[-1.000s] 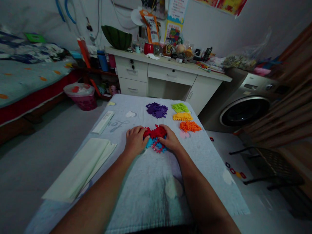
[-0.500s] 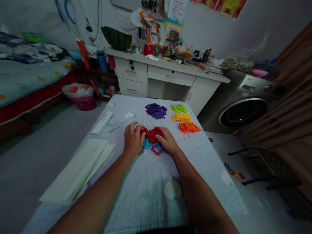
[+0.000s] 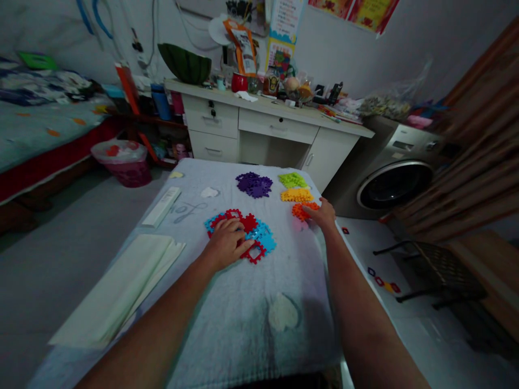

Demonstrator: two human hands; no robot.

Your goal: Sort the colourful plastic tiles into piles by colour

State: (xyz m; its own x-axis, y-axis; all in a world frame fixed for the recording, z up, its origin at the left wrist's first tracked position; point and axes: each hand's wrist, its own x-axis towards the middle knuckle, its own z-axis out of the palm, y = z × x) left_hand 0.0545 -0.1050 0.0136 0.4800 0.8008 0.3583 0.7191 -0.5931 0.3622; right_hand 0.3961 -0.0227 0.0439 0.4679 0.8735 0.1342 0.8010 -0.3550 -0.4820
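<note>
Since the earlier frame, the right hand (image 3: 324, 214) has left the middle of the tabletop (image 3: 227, 313) and reached the orange pieces (image 3: 300, 211) by its right edge, while the left hand (image 3: 227, 243) has flattened over the red pieces (image 3: 248, 221) and blue pieces (image 3: 263, 237). These two colours lie mixed in one patch in front of the person; the left palm probably rests there to steady them. Its thumb is spread from its fingers, though whether that grip pinches any piece I cannot tell.

Purple pieces (image 3: 254, 185), green pieces (image 3: 292, 180) and yellow pieces (image 3: 297, 195) sit in separate heaps toward the far side, apparently to keep each colour apart and within reach.

At the orange heap the right thumb is on the pieces, but the hand covers the heap's right end, so its grip, too, cannot be read. Dim light blurs single pieces, and the left hand hides part of the red and blue patch. Both forearms are cut off by the bottom edge.
</note>
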